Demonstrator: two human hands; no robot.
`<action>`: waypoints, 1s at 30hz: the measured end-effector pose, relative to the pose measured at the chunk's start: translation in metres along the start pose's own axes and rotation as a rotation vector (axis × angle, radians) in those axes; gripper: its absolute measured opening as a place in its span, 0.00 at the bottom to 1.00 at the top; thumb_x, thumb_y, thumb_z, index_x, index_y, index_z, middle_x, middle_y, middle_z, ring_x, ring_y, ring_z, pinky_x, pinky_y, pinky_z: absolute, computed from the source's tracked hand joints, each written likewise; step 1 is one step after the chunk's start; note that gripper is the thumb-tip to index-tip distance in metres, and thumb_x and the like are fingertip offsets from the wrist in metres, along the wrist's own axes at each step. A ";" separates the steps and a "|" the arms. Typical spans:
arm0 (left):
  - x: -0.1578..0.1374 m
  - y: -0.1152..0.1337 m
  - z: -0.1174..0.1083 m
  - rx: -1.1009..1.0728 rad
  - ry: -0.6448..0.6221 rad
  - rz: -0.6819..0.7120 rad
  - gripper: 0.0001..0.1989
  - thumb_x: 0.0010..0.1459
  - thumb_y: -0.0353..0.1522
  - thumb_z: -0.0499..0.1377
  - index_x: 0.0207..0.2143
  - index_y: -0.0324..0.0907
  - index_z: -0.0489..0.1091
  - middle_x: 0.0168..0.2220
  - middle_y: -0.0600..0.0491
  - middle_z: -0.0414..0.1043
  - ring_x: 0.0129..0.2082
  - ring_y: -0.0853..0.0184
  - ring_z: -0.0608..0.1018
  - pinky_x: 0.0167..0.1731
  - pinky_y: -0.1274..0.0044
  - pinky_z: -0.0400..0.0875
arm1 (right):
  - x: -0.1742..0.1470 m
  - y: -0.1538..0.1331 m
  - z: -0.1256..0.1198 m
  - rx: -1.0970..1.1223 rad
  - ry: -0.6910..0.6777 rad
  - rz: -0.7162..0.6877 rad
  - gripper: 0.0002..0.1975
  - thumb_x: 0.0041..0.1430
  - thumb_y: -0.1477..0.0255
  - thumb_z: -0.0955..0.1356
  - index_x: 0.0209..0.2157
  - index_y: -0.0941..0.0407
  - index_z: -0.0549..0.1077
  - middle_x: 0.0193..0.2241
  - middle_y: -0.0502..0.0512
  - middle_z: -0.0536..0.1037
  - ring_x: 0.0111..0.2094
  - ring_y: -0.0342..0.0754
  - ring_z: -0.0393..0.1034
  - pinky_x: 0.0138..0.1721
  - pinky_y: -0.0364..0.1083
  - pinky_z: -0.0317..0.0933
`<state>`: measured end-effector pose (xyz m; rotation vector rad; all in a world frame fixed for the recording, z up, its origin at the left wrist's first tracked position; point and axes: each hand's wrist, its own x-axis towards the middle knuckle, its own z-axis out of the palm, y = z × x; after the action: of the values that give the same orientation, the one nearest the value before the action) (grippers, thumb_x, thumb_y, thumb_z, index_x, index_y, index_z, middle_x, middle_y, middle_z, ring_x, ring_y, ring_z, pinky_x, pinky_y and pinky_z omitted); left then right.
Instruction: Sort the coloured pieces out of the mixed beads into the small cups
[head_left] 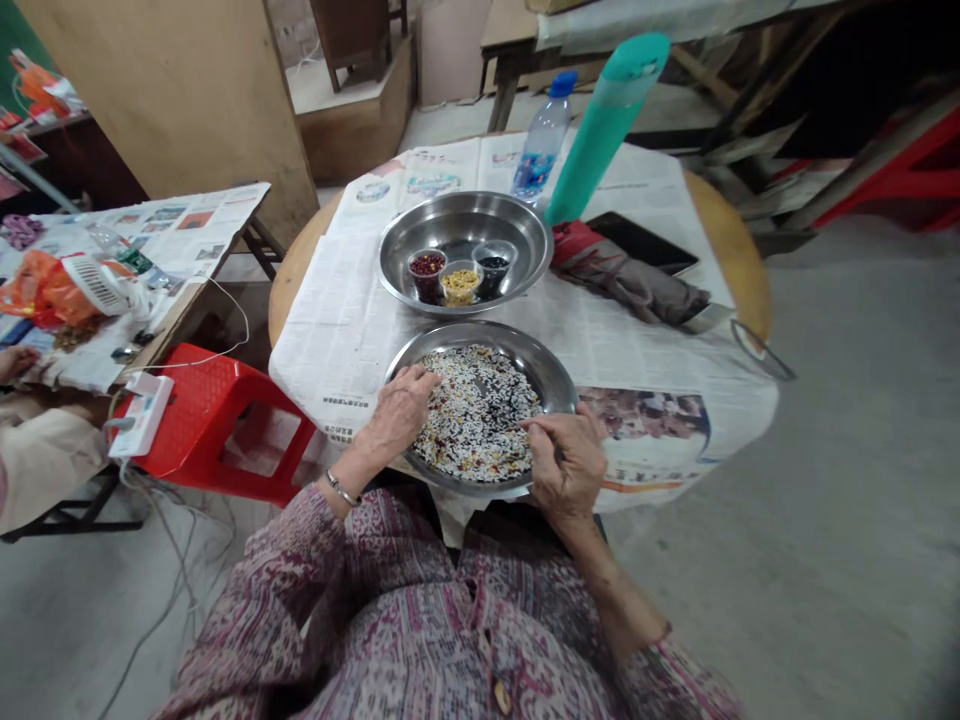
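Note:
A shallow steel basin (559, 375) lies nearest my body, its floor spread with mixed grains (480, 400), mostly white with some dark, yellow and red ones. My left hand (401, 412) reaches over its left rim, fingers bent and together at the grains; anything between them is hidden. At the right rim, my right hand (566, 460) has thumb and index finger pinched over the grains, and what they hold is too small to name. Behind stands a second steel basin (401, 225) with three clear cups inside: dark red beans (427, 268), yellow kernels (460, 285) and black beans (494, 265).
Newspaper (322, 350) covers the round table. A water bottle (541, 145), a tall green bottle (607, 130), a folded umbrella (630, 275) and a dark tablet (645, 243) stand or lie behind. Left are a red stool (217, 420), a power strip (142, 415) and a seated person (45, 455).

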<state>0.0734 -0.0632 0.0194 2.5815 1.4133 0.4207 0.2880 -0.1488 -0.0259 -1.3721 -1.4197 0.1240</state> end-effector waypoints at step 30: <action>0.002 0.006 -0.004 -0.066 -0.040 0.026 0.07 0.68 0.26 0.50 0.39 0.40 0.67 0.38 0.50 0.70 0.40 0.65 0.74 0.45 0.72 0.72 | 0.001 -0.001 0.000 0.004 0.007 0.019 0.10 0.62 0.70 0.64 0.29 0.52 0.76 0.28 0.48 0.80 0.33 0.48 0.73 0.60 0.60 0.57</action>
<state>0.0777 -0.0643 0.0254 2.5442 1.3309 0.4104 0.2878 -0.1482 -0.0247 -1.3815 -1.3999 0.1341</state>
